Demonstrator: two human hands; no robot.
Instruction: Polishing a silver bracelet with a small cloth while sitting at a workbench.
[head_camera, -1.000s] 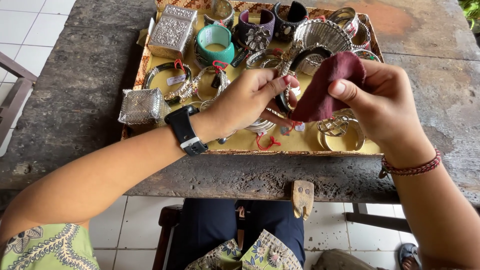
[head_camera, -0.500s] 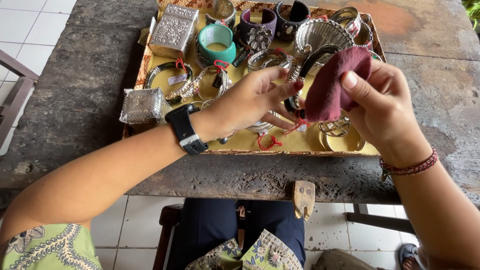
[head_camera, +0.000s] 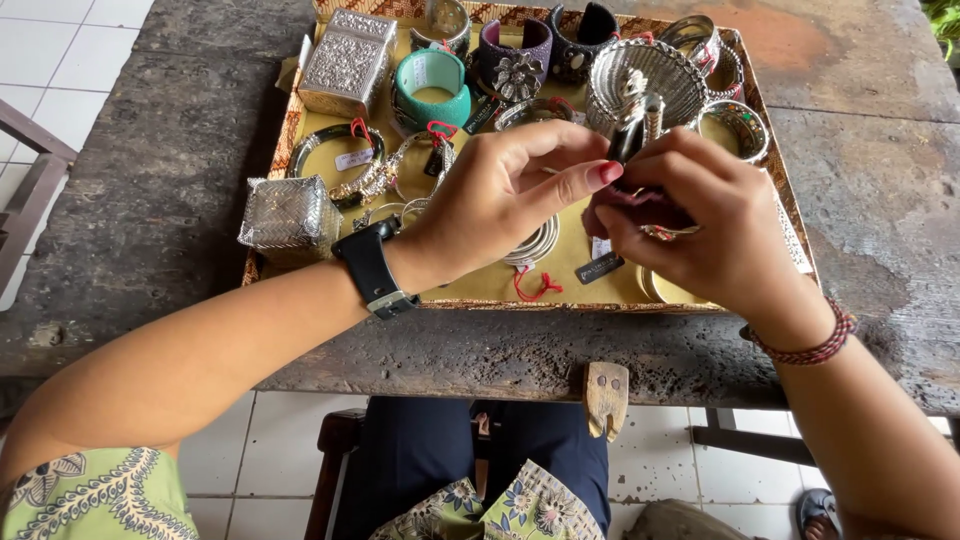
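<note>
Both hands meet over the middle of the patterned tray (head_camera: 272, 215) on the worn stone table (head_camera: 160, 180). The left hand (head_camera: 490, 205) pinches its thumb and forefinger together on the lower end of a dark and silver bangle (head_camera: 632, 130), which stands up between the two hands. The right hand (head_camera: 700, 225) is curled closed around a dark red cloth (head_camera: 640, 205), bunched against the bangle; how much of the bangle lies inside the cloth I cannot tell, as the fingers cover it.

On the tray, the turquoise bangle (head_camera: 432, 88) sits at the far side beside an embossed silver box (head_camera: 348, 58). A woven silver box (head_camera: 288, 212) stands at the tray's left edge, just beside the black watch (head_camera: 372, 268) on the left wrist. A silver filigree bowl (head_camera: 648, 78) rests at the tray's far right, just beyond the held bangle. A braided red bracelet (head_camera: 805, 345) circles the right wrist, off the tray's near right corner.
</note>
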